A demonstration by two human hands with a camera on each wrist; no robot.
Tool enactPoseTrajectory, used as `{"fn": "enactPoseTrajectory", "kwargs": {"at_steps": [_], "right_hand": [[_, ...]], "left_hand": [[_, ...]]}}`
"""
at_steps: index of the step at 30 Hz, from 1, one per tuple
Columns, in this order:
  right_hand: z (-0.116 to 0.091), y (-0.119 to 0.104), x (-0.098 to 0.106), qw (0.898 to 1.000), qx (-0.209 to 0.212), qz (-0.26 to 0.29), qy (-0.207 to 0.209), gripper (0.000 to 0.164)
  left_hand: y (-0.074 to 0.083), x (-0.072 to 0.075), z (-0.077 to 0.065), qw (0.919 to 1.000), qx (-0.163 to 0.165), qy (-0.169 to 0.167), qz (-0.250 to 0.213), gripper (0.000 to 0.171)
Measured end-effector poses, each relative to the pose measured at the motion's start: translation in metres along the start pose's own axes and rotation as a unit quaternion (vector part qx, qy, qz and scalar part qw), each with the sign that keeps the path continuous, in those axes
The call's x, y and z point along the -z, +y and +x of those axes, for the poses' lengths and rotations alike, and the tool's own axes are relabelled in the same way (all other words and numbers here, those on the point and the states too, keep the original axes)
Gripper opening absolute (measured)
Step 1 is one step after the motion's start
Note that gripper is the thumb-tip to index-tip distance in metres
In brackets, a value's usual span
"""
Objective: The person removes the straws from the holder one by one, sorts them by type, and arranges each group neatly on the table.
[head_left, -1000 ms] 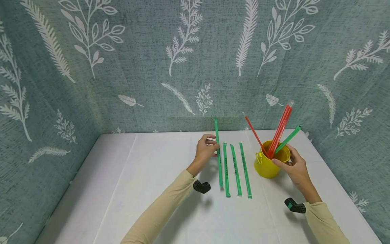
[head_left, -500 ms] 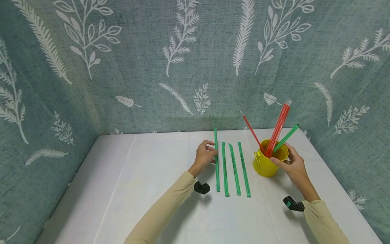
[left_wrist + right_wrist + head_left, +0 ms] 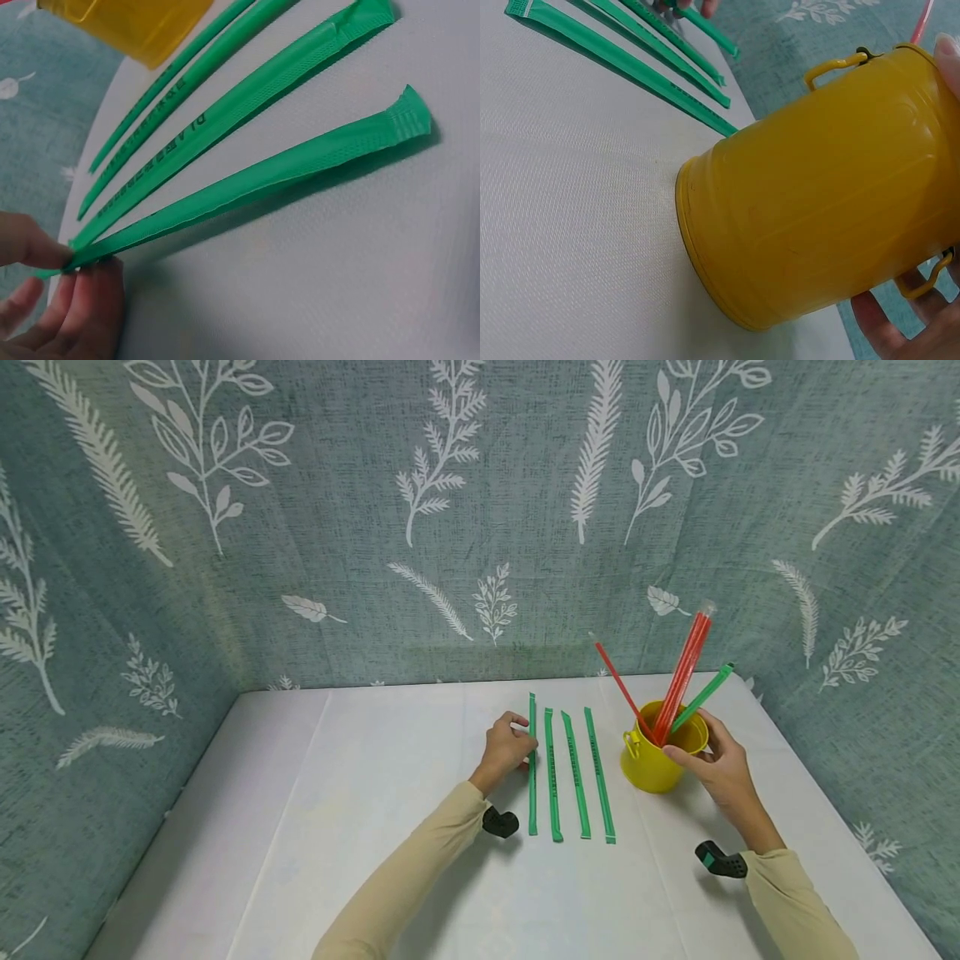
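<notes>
My left hand (image 3: 506, 747) pinches the leftmost green paper-wrapped straw (image 3: 255, 187) between thumb and fingertips, near its far half. That straw lies close over the white table, roughly parallel to three other wrapped green straws (image 3: 577, 775) to its right. With thumb and fingers spread around its right side, my right hand (image 3: 718, 768) holds a small yellow bucket (image 3: 817, 195) with little looped handles. Out of the bucket stick a bundle of red straws (image 3: 682, 677) in clear wrap, one thinner red straw (image 3: 618, 683) leaning left, and a green wrapped straw (image 3: 703, 697) leaning right.
The white table (image 3: 360, 777) meets a green-grey cloth wall (image 3: 352, 527) with white leaf prints at its back and sides. A black wrist device (image 3: 500, 822) sits at the left sleeve, another (image 3: 721, 860) at the right sleeve.
My left hand has brought the leftmost green straw lower and nearer, into line beside the others. The right hand stays on the bucket. The whole view shifts slightly.
</notes>
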State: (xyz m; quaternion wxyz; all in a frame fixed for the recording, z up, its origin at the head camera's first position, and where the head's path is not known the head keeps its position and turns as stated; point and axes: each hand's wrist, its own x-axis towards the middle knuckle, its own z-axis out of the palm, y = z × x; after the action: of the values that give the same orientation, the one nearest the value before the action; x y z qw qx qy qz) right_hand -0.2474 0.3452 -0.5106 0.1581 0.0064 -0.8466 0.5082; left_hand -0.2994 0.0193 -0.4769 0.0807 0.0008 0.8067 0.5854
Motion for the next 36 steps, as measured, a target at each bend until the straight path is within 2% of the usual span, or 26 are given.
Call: {"fn": "enactPoseTrajectory", "kwargs": {"at_steps": [15, 25, 30, 36], "right_hand": [[0.000, 0.004, 0.000, 1.000, -0.001, -0.012, 0.004, 0.069], [0.000, 0.004, 0.000, 0.999, -0.013, -0.031, 0.000, 0.069], [-0.001, 0.000, 0.001, 1.000, -0.008, -0.022, -0.004, 0.069], [-0.002, -0.003, 0.001, 1.000, -0.004, -0.014, -0.006, 0.069]], "left_hand": [[0.003, -0.011, -0.004, 0.9936, -0.023, 0.037, 0.104, 0.031], [0.005, -0.008, -0.005, 0.9855, -0.038, 0.068, 0.151, 0.021], [0.012, -0.006, -0.006, 0.9873, -0.060, 0.062, 0.133, 0.017], [0.025, -0.009, -0.015, 0.9941, -0.082, 0.005, 0.072, 0.019]]}}
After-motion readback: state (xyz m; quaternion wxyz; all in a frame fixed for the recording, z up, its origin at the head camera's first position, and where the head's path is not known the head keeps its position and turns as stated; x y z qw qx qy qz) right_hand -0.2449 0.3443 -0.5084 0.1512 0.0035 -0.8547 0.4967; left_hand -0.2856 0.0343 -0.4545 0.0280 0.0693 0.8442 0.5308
